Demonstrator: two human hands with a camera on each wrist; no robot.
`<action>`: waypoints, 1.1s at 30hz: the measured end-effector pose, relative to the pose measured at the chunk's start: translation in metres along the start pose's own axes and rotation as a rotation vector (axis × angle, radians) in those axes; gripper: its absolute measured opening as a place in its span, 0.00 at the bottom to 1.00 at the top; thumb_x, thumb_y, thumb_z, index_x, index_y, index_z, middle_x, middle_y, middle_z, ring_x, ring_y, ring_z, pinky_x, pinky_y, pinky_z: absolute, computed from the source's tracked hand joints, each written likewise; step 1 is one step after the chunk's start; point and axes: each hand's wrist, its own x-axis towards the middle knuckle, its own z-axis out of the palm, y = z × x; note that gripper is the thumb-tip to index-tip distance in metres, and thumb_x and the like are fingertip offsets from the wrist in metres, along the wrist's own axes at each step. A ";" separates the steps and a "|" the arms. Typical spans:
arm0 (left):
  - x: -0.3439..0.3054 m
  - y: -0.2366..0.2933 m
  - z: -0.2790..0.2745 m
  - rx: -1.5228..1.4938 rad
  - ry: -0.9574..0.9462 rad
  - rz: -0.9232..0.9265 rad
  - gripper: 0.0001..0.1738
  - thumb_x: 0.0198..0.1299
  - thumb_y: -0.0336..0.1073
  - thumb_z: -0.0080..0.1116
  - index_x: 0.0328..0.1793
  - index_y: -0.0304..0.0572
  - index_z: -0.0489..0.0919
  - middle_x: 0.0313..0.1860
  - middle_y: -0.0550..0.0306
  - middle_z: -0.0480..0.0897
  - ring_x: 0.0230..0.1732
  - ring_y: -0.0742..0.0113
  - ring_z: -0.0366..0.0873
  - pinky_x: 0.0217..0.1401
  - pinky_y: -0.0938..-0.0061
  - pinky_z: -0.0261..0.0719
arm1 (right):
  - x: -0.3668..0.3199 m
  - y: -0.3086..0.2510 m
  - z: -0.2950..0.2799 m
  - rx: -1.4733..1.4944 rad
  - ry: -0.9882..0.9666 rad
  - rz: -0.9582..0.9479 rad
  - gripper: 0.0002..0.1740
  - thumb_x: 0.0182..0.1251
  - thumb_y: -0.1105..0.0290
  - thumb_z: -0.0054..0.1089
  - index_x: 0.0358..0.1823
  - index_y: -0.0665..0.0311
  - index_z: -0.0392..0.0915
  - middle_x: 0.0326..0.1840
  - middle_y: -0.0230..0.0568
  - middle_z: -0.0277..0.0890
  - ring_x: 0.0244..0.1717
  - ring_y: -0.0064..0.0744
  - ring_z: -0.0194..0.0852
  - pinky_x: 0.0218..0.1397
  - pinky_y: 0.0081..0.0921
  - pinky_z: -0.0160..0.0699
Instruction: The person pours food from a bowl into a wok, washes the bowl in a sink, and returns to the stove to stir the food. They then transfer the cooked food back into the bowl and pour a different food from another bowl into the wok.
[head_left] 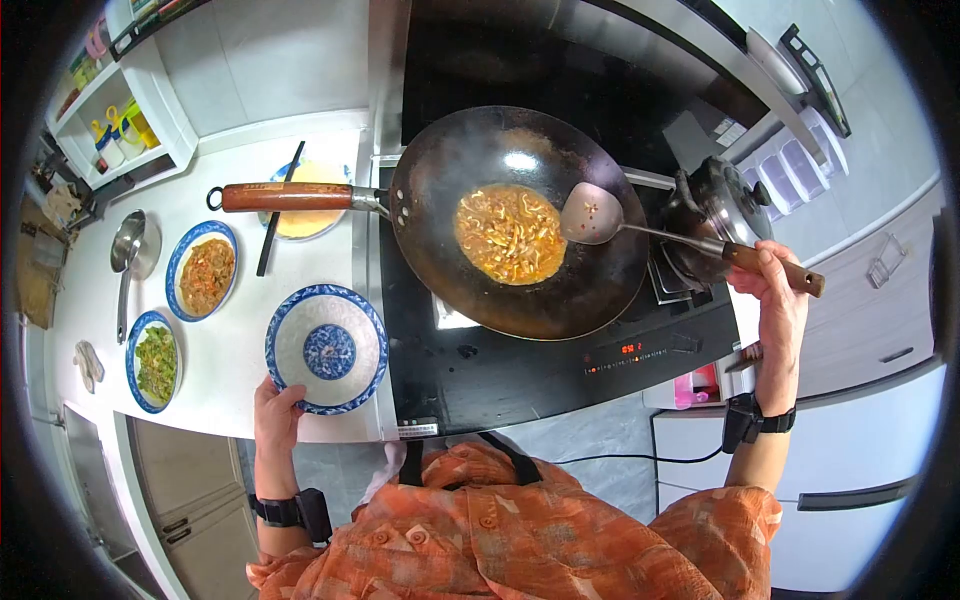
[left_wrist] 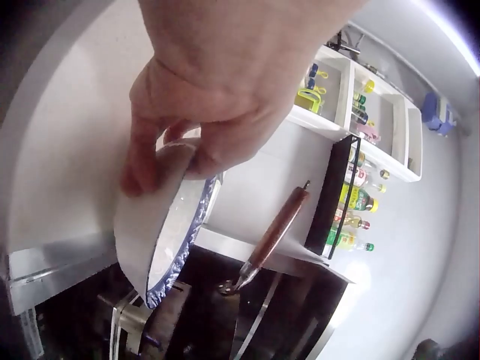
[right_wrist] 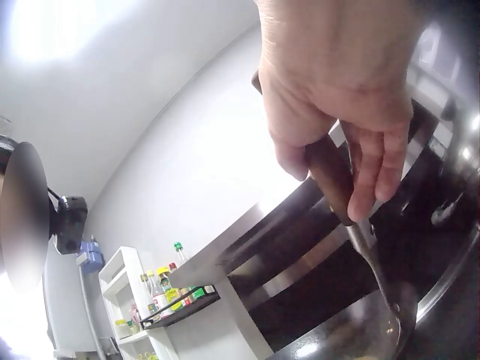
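Note:
My left hand pinches the near rim of a blue-and-white bowl, thumb inside and fingers under it. No food shows in this bowl, which is over the counter beside the cooktop. My right hand grips the wooden handle of a wok spatula. The spatula's blade, with a few food bits on it, lies at the right edge of a brown, saucy dish of sliced food in the black wok. In the left wrist view the bowl is seen tilted from the side.
The wok's wooden handle reaches over a bowl of yellow liquid with black chopsticks across it. Reddish food, chopped greens and a ladle are at left. A lidded pot stands right of the wok.

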 end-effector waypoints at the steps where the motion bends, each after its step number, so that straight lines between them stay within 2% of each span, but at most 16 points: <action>1: -0.001 0.001 0.001 0.000 0.000 0.000 0.21 0.46 0.17 0.45 0.50 0.25 0.71 0.43 0.45 0.79 0.39 0.59 0.80 0.41 0.70 0.81 | 0.000 -0.001 0.000 0.001 0.000 0.000 0.18 0.60 0.61 0.60 0.43 0.69 0.72 0.32 0.48 0.77 0.25 0.35 0.79 0.27 0.24 0.78; 16: -0.003 0.005 0.006 0.012 -0.039 -0.002 0.21 0.45 0.19 0.46 0.50 0.25 0.71 0.44 0.46 0.79 0.40 0.60 0.80 0.42 0.71 0.81 | 0.016 -0.019 0.001 -0.083 -0.030 0.025 0.19 0.58 0.59 0.61 0.41 0.70 0.73 0.31 0.48 0.78 0.23 0.31 0.78 0.26 0.22 0.78; 18: -0.004 0.008 0.016 -0.020 0.037 0.020 0.18 0.45 0.20 0.46 0.46 0.27 0.72 0.33 0.51 0.80 0.25 0.67 0.78 0.23 0.77 0.77 | 0.022 -0.020 0.001 -0.087 -0.039 0.033 0.20 0.58 0.59 0.61 0.40 0.69 0.73 0.30 0.48 0.78 0.22 0.30 0.78 0.25 0.21 0.77; 24: -0.003 0.007 0.016 -0.025 0.043 0.023 0.18 0.45 0.19 0.45 0.46 0.27 0.72 0.33 0.51 0.79 0.25 0.68 0.78 0.21 0.79 0.76 | 0.028 -0.022 0.003 -0.103 -0.050 0.037 0.20 0.57 0.58 0.61 0.40 0.69 0.73 0.29 0.48 0.78 0.20 0.29 0.78 0.23 0.19 0.76; 25: -0.001 0.005 0.013 -0.025 0.043 0.022 0.18 0.45 0.19 0.45 0.46 0.27 0.72 0.33 0.51 0.79 0.25 0.68 0.78 0.21 0.79 0.76 | 0.029 -0.023 0.003 -0.104 -0.050 0.037 0.20 0.57 0.58 0.61 0.40 0.69 0.73 0.29 0.48 0.78 0.20 0.29 0.78 0.23 0.19 0.76; 27: 0.001 0.002 0.003 0.013 -0.033 0.000 0.21 0.45 0.20 0.46 0.49 0.25 0.71 0.42 0.46 0.79 0.37 0.61 0.80 0.38 0.72 0.81 | 0.030 -0.025 0.005 -0.101 -0.058 0.033 0.20 0.57 0.57 0.61 0.40 0.69 0.73 0.29 0.48 0.78 0.20 0.29 0.78 0.23 0.19 0.76; 31: 0.001 0.003 0.004 0.026 -0.031 -0.003 0.21 0.44 0.21 0.45 0.49 0.25 0.71 0.41 0.46 0.79 0.36 0.61 0.80 0.37 0.72 0.81 | 0.033 -0.027 0.008 -0.113 -0.041 0.042 0.20 0.57 0.57 0.61 0.40 0.69 0.73 0.29 0.48 0.78 0.19 0.29 0.77 0.22 0.19 0.76; 33: -0.002 0.006 0.013 0.008 0.048 0.009 0.17 0.45 0.19 0.46 0.45 0.29 0.72 0.31 0.53 0.79 0.22 0.70 0.76 0.19 0.79 0.75 | 0.035 -0.026 0.006 -0.103 -0.053 0.047 0.21 0.57 0.57 0.61 0.40 0.70 0.73 0.28 0.49 0.78 0.19 0.30 0.77 0.21 0.19 0.76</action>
